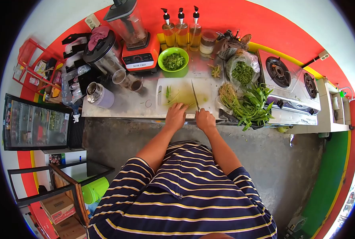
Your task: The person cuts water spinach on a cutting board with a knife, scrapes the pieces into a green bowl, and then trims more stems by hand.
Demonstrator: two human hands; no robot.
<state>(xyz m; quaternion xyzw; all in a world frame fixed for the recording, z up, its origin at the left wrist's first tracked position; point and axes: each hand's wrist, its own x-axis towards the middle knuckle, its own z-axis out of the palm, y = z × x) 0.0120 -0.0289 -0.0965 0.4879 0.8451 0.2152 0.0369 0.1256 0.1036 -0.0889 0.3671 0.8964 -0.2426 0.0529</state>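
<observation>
My right hand (205,119) is closed around the handle of a kitchen knife (195,95), whose blade points away from me over a white cutting board (161,85). Just left of it, my left hand (176,116) rests at the board's front edge, fingers bent and together; what lies under them, if anything, is hidden. Thin pale stalks show near its fingertips. A few cut green leaf pieces (168,92) lie on the board's left side. Behind the board stands a green bowl (173,74) of chopped greens. To the right lies a bunch of leafy greens (254,107) with stalks.
A red blender (139,57), pump bottles (181,34) and a lidded jar (207,42) line the back. A bag of chopped greens (243,73) sits near the gas stove (287,79). On the left stand a metal cup (101,95) and plastic cups (121,77).
</observation>
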